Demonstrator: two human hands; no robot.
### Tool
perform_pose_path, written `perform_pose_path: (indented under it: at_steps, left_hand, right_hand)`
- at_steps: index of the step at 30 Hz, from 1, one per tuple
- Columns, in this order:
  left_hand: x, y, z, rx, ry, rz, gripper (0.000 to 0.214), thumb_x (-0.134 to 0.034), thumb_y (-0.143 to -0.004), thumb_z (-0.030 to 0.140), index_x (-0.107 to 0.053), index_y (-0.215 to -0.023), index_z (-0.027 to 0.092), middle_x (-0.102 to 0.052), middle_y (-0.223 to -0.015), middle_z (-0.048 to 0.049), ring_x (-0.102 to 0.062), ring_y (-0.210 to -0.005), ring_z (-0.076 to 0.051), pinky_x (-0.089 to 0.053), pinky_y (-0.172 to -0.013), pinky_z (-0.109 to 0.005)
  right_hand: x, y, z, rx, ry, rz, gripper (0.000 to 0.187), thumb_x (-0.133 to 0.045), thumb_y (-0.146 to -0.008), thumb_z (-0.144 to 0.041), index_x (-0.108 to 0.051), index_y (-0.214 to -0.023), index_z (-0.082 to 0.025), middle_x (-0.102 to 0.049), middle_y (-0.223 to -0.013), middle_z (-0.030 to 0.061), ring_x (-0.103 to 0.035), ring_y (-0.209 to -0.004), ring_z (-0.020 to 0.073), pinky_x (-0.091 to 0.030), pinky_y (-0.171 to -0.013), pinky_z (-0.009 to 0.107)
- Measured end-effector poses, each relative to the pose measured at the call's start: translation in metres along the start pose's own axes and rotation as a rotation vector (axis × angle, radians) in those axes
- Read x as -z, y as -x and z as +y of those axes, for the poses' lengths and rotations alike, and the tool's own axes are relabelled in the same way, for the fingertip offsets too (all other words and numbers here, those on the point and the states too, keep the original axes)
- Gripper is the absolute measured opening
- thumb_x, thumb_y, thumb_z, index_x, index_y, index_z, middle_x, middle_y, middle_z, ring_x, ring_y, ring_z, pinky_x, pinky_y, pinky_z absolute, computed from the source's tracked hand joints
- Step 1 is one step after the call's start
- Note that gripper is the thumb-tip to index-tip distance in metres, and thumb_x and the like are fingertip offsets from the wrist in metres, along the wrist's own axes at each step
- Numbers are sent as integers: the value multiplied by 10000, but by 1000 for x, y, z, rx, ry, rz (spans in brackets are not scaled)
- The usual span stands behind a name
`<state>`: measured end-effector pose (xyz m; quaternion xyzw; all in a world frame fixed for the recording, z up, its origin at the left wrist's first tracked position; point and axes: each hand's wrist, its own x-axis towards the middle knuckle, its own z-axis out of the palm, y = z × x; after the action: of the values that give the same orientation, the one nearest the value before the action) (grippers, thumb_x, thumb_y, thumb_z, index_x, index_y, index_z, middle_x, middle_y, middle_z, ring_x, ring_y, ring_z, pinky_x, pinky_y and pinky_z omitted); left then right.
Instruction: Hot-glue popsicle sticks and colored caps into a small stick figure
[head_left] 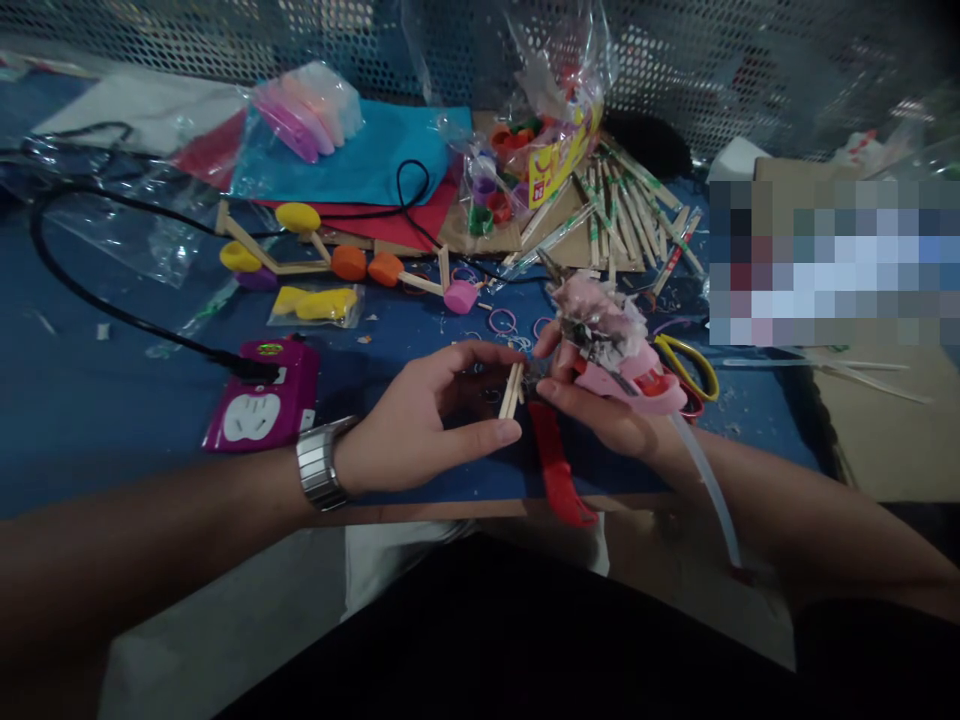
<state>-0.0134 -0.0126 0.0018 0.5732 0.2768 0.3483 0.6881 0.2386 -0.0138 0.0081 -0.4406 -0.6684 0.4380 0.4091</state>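
My left hand point(427, 420), with a metal-banded watch on the wrist, pinches short wooden stick pieces point(511, 392) between thumb and fingers. Close on its right, my right hand point(592, 405) is wrapped around a pink hot glue gun point(634, 385). Crumpled, dirty whitish material covers the gun's front, and a translucent glue stick point(709, 490) trails from its back. Between the hands, a red-handled tool point(555, 465) lies over the table's front edge; its head is partly hidden. Scissors with yellow and red handles point(694, 368) lie just behind the glue gun.
A purple power strip point(259, 395) with a black cord stands at left. Behind the hands lie joined sticks with coloured caps point(349, 263), a yellow packet point(315, 305) and rubber bands point(502, 320). Farther back are a bag of caps point(517, 190), wrapped chopsticks point(622, 205) and blue sheets point(375, 155).
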Motion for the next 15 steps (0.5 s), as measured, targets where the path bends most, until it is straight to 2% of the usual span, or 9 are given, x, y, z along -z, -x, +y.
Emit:
perform_pose_path:
  at_steps: [3,6,10,15]
  left_hand:
    - [-1,-1,-1,50,-20,3,681,-994,-811,284,-645,-1389,196,-729,-1498,-183,-719,-1404,-371,-640,-1116,-456]
    - [-3,-2,-2,62,15,-14,656,-994,-810,264,-632,-1354,206,-754,-1465,-169,-732,-1392,-374,-654,-1093,-466]
    - [-3,-3,-4,18,72,-58,597,-975,-830,221,-636,-1321,206,-787,-1403,-160,-738,-1389,-357,-664,-1074,-440]
    - [-3,-2,-3,38,90,-53,599,-976,-836,219,-644,-1333,195,-747,-1498,-180,-722,-1420,-344,-654,-1107,-423]
  right_hand:
    - [-2,2,0,27,38,-61,310,-924,-873,-424,-667,-799,-267,-767,-996,35,-716,-901,227,-640,-892,444]
    - [-5,3,1,69,-11,-66,250,-938,-864,-352,-702,-847,-270,-798,-995,27,-746,-892,226,-649,-896,437]
    - [-6,4,1,105,34,2,195,-919,-892,-331,-732,-883,-276,-815,-956,15,-760,-864,217,-639,-855,415]
    - [-6,3,-2,155,86,46,191,-925,-889,-337,-742,-875,-285,-806,-918,15,-766,-849,233,-643,-829,426]
